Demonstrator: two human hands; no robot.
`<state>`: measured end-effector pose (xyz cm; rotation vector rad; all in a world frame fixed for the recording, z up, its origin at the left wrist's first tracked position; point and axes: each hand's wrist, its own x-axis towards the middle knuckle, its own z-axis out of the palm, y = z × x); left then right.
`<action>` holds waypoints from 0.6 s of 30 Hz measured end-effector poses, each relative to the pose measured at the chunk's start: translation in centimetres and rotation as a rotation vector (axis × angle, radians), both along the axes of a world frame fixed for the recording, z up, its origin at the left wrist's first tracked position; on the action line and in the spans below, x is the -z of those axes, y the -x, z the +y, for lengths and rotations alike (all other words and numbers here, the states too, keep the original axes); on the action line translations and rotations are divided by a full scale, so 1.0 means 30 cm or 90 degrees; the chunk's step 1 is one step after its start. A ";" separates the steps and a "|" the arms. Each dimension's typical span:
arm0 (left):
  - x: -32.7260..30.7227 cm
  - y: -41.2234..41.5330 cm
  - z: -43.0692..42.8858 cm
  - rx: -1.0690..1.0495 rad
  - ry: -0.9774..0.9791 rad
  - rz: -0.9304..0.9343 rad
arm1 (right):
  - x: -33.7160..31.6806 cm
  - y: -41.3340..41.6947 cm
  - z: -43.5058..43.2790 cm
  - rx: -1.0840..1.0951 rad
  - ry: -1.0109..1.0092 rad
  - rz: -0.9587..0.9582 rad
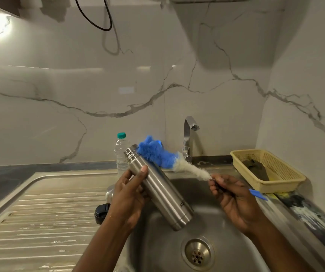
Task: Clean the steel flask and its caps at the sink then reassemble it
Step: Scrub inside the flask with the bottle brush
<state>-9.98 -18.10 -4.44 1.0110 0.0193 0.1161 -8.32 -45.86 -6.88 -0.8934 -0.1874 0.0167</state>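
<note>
- Steel flask (161,191): uncapped and tilted, with the open mouth up and to the left and the base down and to the right. It is held in the air above the sink basin (157,252).
- Left hand (130,199): wrapped round the middle of the flask from the left, thumb laid across the front of the body.
- Right hand (234,199): fingers curled round the thin stem of the bottle brush, pinching it just below the bristles.
- Bottle brush (157,154): the blue bristle head sits just beside the flask mouth, outside it. White bristles run down toward the right hand, and the blue handle end (257,194) sticks out past the palm.
- Black cap (101,213): lies on the ribbed drainboard (40,213), at the edge of the basin and partly hidden by the left wrist.
- Steel-coloured piece (109,190): sits behind the left hand on the sink rim. Too hidden to tell whether it is a cap.
- Drain strainer (198,254): in the basin floor, below the flask base.
- Tap (190,134): stands behind the basin, spout turned right.
- Plastic water bottle (121,152): green cap, upright behind the flask mouth.
- Yellow basket (275,175): sits to the right of the tap with a dark cloth (255,167) inside.
- Desk (0,177): dark surface to the left of the sink.
</note>
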 end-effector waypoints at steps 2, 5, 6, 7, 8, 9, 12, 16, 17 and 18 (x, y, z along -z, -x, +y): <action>0.007 0.002 -0.006 0.010 -0.008 0.009 | -0.008 0.001 0.020 0.006 0.014 -0.013; 0.006 -0.002 0.008 0.010 -0.020 0.010 | -0.021 0.009 -0.004 0.016 0.025 -0.024; 0.006 -0.004 0.011 0.011 -0.023 0.010 | -0.016 0.006 -0.014 0.022 0.025 -0.021; 0.006 -0.004 0.011 0.014 -0.028 0.013 | -0.016 0.011 -0.013 0.021 0.017 -0.017; 0.008 -0.003 0.009 0.017 -0.034 0.015 | -0.007 0.010 -0.008 0.019 0.012 -0.017; 0.009 -0.002 0.003 0.024 -0.040 0.014 | -0.006 0.014 0.006 0.008 0.007 -0.017; 0.018 0.004 -0.014 0.045 -0.075 0.005 | -0.009 0.022 0.045 -0.015 0.025 -0.031; 0.021 -0.005 0.000 0.022 -0.070 0.010 | -0.022 0.022 0.022 0.026 0.010 -0.041; 0.023 -0.009 0.007 0.016 -0.060 0.012 | -0.025 0.021 0.010 0.035 0.002 -0.037; 0.024 -0.013 0.013 0.014 -0.052 0.013 | -0.019 0.016 -0.001 0.039 0.001 -0.034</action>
